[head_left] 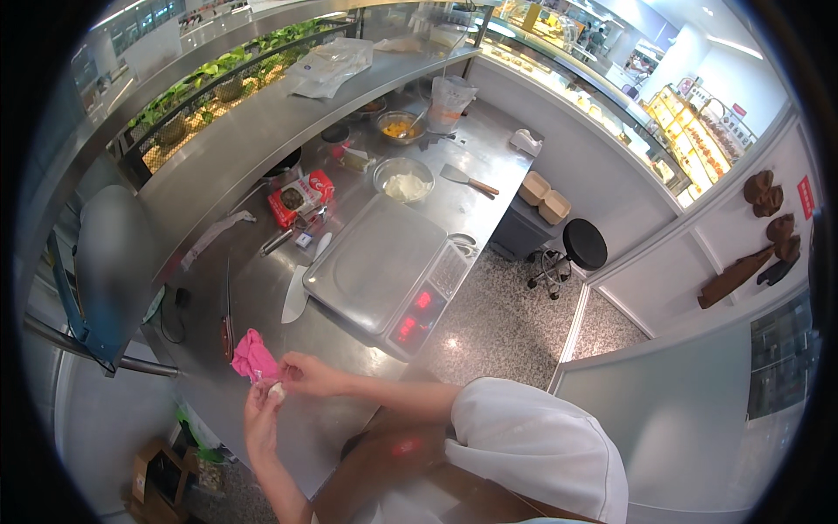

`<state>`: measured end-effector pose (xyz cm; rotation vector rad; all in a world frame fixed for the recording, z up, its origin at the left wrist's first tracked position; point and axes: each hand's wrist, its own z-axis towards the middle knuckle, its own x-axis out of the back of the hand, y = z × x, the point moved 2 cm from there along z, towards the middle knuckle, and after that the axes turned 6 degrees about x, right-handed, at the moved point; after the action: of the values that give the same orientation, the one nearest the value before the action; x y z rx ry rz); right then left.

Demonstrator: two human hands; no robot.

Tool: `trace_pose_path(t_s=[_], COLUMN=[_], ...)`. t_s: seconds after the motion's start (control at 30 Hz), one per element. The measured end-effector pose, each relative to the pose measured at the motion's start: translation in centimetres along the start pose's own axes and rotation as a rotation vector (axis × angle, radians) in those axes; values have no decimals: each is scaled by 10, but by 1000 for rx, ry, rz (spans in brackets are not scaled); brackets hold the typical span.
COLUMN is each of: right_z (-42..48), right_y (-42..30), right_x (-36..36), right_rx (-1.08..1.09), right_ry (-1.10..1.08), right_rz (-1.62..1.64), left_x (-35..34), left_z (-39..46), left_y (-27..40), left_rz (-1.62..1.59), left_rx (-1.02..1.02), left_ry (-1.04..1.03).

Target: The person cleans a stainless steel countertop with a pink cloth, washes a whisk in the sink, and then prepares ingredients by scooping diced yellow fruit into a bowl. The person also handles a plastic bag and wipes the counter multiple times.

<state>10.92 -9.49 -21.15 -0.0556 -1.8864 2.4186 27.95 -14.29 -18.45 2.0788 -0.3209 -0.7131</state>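
Note:
My left hand (258, 412) holds a small whitish piece (277, 392), possibly dough, between thumb and fingers above the near end of the steel table. Close beside it is my right hand (311, 374), its fingers curled toward the piece. Whether the right fingertips grip anything is hard to tell. Just beyond both hands lies a crumpled pink cloth (254, 355). A knife with a wooden handle (227, 337) rests left of the cloth. Farther along stands a digital scale with a bare steel platform (376, 262) and a lit red display (415, 314).
A broad white-handled blade (296, 295) lies partly against the scale. Beyond are a red packet (301, 198), a bowl of white cream (407, 187), a bowl of yellow pieces (398, 129) and a wooden-handled scraper (470, 179). A steel shelf (262, 118) overhangs the table; a stool (582, 245) stands right.

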Motion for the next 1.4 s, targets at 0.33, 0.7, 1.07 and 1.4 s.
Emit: trace_pose_path(t_s=[0.33, 0.7, 1.07, 1.4], right_z=[0, -3, -4, -4], right_y=[-2, 10, 4, 11], right_x=[3, 2, 5, 1], right_rx=[-52, -29, -62, -83], right_ry=[-29, 68, 152, 111], right_rz=[16, -7, -128, -77], left_x=[-1, -1, -22, -10], left_z=[-2, 2, 0, 3], left_y=[-1, -13, -13, -21], left_rz=[27, 98, 275, 288], left_rx=[6, -25, -255, -264], left_ry=[28, 136, 287, 335])
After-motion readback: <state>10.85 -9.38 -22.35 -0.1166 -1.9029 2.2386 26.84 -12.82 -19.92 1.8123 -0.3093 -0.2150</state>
